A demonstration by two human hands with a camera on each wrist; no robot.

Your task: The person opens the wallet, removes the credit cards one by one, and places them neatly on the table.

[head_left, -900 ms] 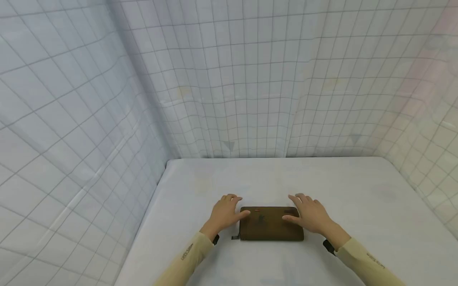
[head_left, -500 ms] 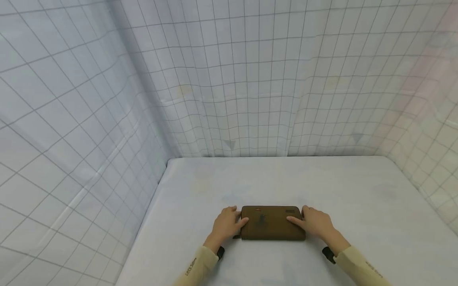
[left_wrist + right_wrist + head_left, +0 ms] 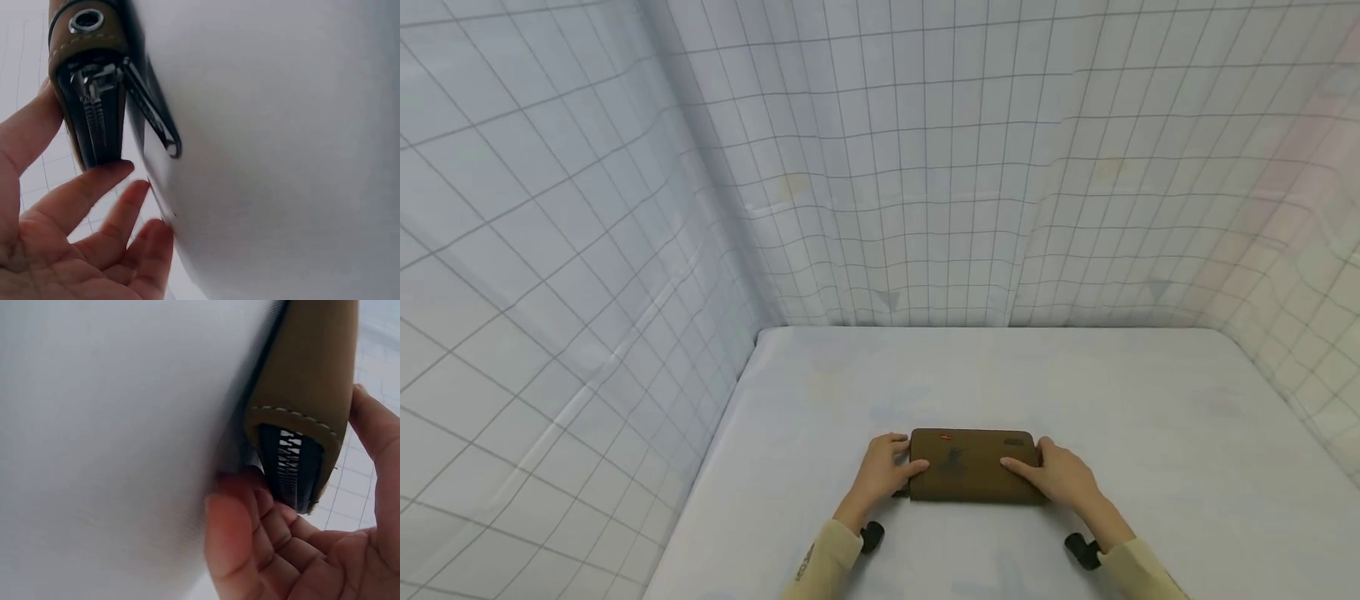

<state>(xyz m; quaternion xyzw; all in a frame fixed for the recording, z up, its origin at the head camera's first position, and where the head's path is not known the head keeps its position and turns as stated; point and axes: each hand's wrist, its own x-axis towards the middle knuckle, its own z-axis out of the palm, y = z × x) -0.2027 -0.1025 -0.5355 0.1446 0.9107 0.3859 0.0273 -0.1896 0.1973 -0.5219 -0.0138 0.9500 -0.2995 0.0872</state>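
Observation:
A long brown zip-around wallet (image 3: 973,479) lies on the white table, a small red mark and a dark print on its upper face. At its left end, my left hand (image 3: 877,473) holds it, thumb on top. In the left wrist view the index fingertip meets the zipped end, near the metal zip pull (image 3: 153,111), while the other fingers are bent beside it. My right hand (image 3: 1063,477) grips the opposite end with its thumb over the top. There, the right wrist view shows fingers curled in at the lower edge beside the zip teeth (image 3: 288,464).
A white cloth covers the table (image 3: 820,375). Grid-patterned white curtains (image 3: 925,167) hang behind it and along both sides. Dark wrist-worn devices (image 3: 1082,550) sit below both hands, at the cuffs of pale yellow sleeves.
Both hands have come down from above the wallet to its ends. The right fingers have drawn in around the end, and the thumbs now lie on the top face.

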